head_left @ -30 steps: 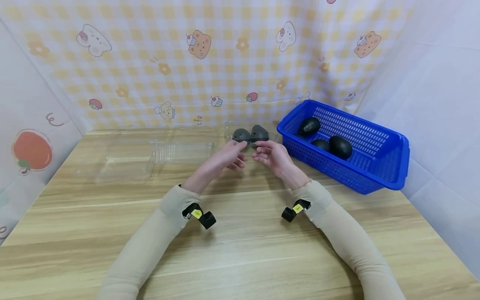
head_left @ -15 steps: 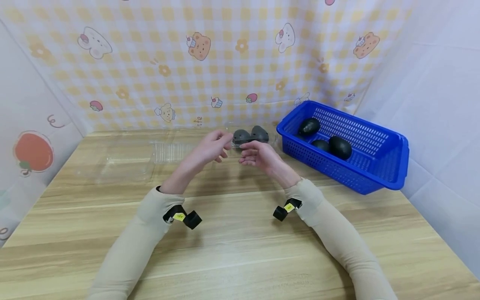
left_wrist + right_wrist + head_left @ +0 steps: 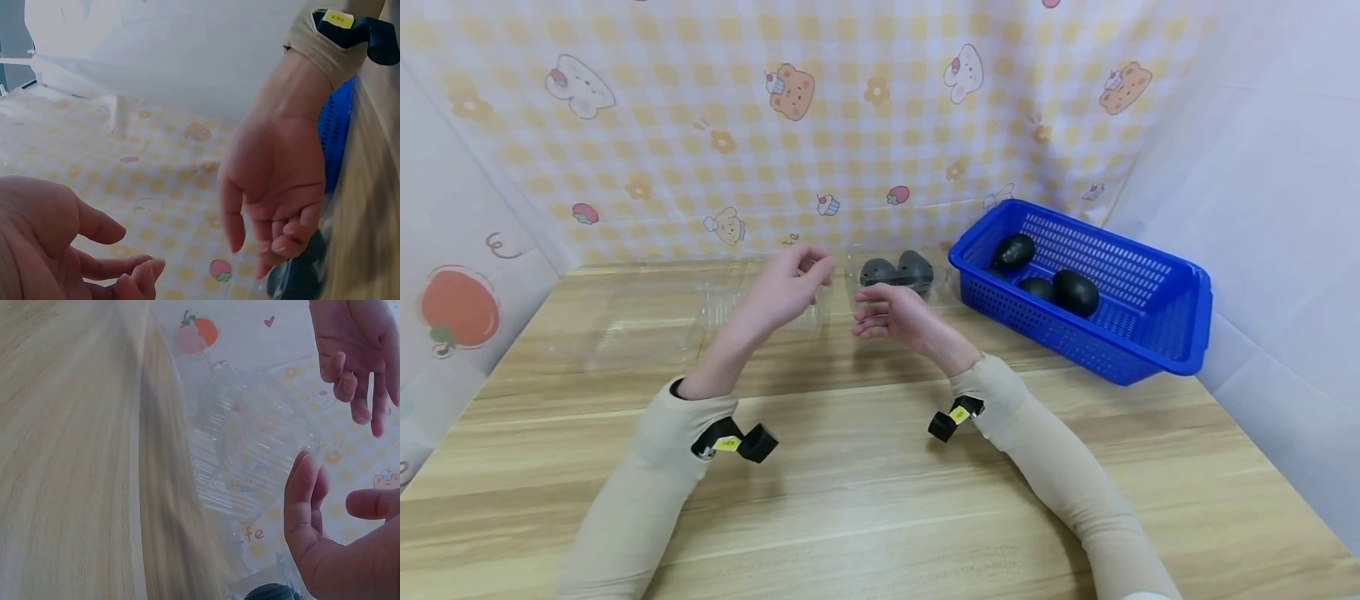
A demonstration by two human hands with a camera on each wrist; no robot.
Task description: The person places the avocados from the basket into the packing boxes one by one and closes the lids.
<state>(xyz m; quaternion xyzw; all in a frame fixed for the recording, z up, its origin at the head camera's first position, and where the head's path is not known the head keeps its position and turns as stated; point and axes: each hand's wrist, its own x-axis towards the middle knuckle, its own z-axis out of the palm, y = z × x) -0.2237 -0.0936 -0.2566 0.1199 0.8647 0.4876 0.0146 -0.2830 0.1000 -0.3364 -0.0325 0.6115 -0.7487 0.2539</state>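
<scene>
At the back of the table, two dark avocados (image 3: 914,268) sit side by side in a clear plastic box (image 3: 855,260). My right hand (image 3: 898,315) hovers at the front of that box, fingers loosely bent and holding nothing. Left of it, my left hand (image 3: 786,283) is raised in front of another clear plastic box (image 3: 718,310) with ribbed walls, partly covering it. The left wrist view shows this left hand (image 3: 59,250) with thumb and fingers apart and nothing between them. In the right wrist view, both hands are bare, and the ribbed boxes (image 3: 250,444) lie beyond.
A blue perforated basket (image 3: 1157,321) stands at the back right, with several dark avocados (image 3: 1076,292) in its left part. Further clear plastic boxes (image 3: 640,333) lie at the back left. A checked curtain (image 3: 700,92) hangs right behind the table.
Both hands have come away from the front edge of the box with two avocados. The left hand has moved well to the left, the right hand slightly left. The avocados have stayed put.
</scene>
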